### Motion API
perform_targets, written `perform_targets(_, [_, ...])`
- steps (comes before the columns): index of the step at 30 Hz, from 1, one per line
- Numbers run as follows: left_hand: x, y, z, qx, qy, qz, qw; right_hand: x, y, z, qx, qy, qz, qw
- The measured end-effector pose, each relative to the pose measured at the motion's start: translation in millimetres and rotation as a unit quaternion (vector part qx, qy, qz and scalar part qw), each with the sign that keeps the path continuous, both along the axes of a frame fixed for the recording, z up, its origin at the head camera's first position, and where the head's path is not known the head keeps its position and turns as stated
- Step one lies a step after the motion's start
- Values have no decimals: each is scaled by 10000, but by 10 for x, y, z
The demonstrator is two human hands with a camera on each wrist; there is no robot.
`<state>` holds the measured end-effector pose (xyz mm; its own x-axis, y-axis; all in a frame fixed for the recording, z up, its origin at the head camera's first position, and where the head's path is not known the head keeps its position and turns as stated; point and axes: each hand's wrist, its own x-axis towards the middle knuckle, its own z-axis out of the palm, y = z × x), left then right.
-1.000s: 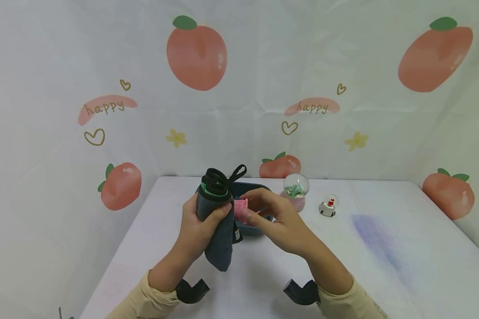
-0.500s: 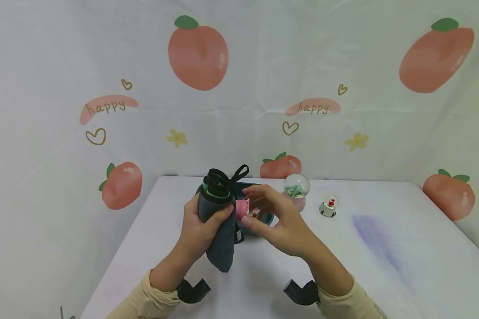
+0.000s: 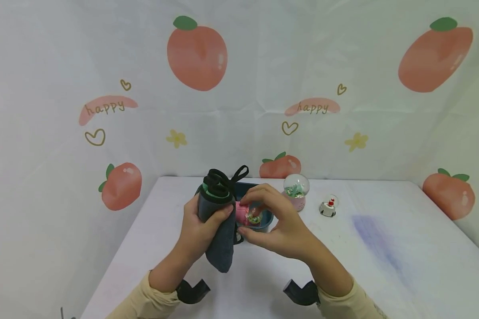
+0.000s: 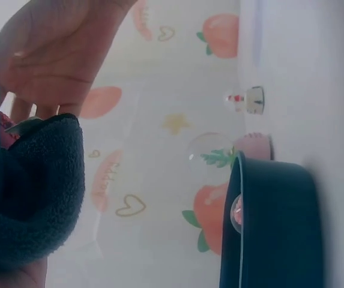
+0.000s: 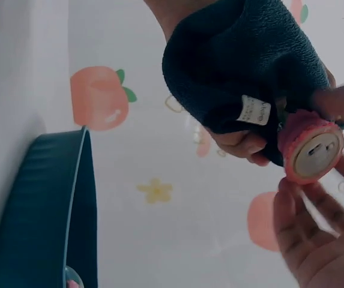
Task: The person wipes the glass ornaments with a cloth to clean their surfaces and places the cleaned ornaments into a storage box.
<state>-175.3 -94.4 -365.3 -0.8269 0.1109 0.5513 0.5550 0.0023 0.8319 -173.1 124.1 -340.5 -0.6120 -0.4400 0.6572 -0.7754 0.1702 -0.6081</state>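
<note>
My left hand (image 3: 197, 228) grips a bunched dark blue-grey towel (image 3: 220, 243) with black edging and a loop, held above the table. From the towel's right side sticks the pink base of a snow globe (image 3: 241, 213); its glass part is hidden in the cloth. In the right wrist view the base's pale underside (image 5: 317, 153) faces the camera, showing a small switch. The fingers and thumb of my right hand (image 3: 281, 226) pinch this base around its rim. A white label (image 5: 255, 110) hangs from the towel.
Behind the hands stands a dark blue basin (image 4: 283, 222) holding another snow globe (image 4: 238, 213). To its right are a larger pink-based snow globe (image 3: 296, 191) and a small white-based one (image 3: 328, 206). A printed fabric backdrop (image 3: 239, 110) rises behind the table.
My right hand's fingers and thumb have shifted around the globe's base, uncovering more of the basin behind. My left hand and the towel have stayed nearly in place.
</note>
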Motion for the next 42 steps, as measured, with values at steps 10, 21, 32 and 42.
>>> perform_targets(10, [2,9,-20,-198,41,106,9997,-9,24,27,268,-392,-196,9987])
perform_targets(21, [20,-2,-36,-92,-130,252,9996,40,35,57,657,-1106,-338,9911])
perform_targets(32, [11,16,18,202,-344,171,9991,60,119,89,86,-1213,-80,9926])
perform_targets(42, [21,14,32,379,-278,-143,9988,50,131,128,-967,-1184,838,9847])
